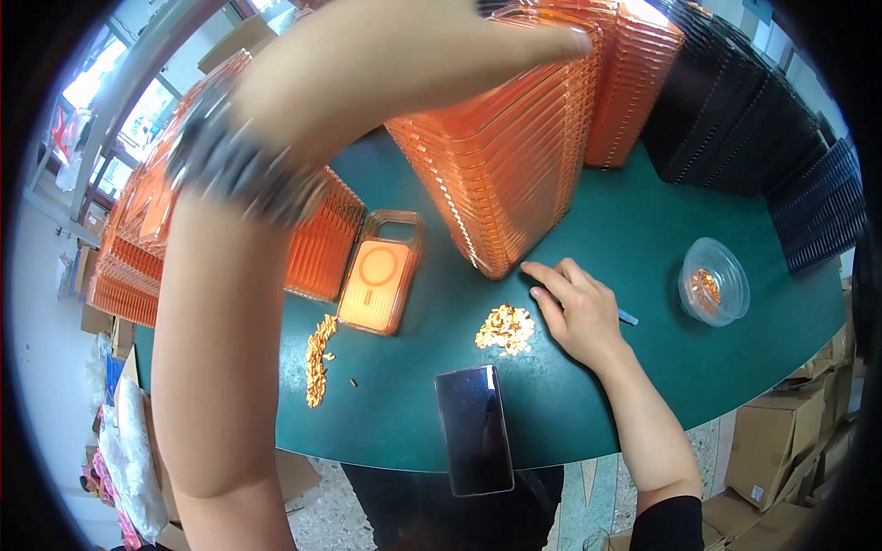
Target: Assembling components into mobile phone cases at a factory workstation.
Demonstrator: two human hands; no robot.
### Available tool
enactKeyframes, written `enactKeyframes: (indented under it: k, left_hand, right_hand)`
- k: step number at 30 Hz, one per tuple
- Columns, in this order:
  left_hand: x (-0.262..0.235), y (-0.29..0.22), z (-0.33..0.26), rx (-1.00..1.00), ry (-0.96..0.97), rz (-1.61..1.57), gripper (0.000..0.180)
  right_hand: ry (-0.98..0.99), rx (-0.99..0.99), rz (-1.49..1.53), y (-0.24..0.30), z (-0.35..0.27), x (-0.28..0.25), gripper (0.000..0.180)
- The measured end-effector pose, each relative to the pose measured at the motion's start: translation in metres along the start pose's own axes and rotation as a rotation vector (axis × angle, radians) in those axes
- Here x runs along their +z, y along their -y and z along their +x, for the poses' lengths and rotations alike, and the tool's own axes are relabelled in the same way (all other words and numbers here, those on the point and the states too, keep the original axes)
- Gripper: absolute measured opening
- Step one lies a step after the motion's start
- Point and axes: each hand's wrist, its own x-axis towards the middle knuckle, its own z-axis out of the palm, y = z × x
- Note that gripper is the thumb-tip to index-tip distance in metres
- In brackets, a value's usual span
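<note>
Reaching across the top of the view, the left hand (pixel 441 46) lies flat with fingers extended on the upper edge of the leaning stack of orange phone cases (pixel 505 165); grip open, nothing enclosed. Right hand (pixel 579 308) rests on the green worktop (pixel 643 230), fingers loosely spread, index finger beside the small pile of orange parts (pixel 505 329). A thin blue-tipped tool (pixel 627 318) protrudes from under it; whether it is gripped cannot be told.
</note>
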Motion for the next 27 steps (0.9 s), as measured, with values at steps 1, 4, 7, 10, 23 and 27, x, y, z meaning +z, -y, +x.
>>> enactKeyframes:
  k: [1, 4, 7, 10, 23, 27]
  left_hand:
    - [0.0, -0.007, 0.011, -0.089, 0.365, 0.027, 0.092]
    - [0.006, -0.002, 0.021, 0.027, 0.366, 0.04, 0.093]
    - [0.007, -0.001, 0.017, -0.128, 0.244, -0.005, 0.093]
    - [-0.001, 0.058, 0.0, -0.093, 0.143, -0.247, 0.086]
    - [0.041, 0.171, -0.403, -0.803, -0.057, -1.757, 0.095]
    - [0.032, 0.174, -0.431, -0.754, 0.153, -0.993, 0.049]
  right_hand:
    - [0.003, 0.01, -0.001, -0.003, -0.002, -0.004, 0.029]
    - [0.013, 0.022, 0.013, -0.004, -0.001, -0.005, 0.029]
    - [0.029, 0.041, 0.016, -0.004, 0.0, -0.004, 0.029]
    - [0.013, -0.021, 0.092, 0.012, 0.01, 0.003, 0.03]
    - [0.014, -0.053, -0.142, 0.023, -0.004, 0.01, 0.041]
    - [0.196, -0.137, -0.015, 0.111, 0.002, -0.004, 0.029]
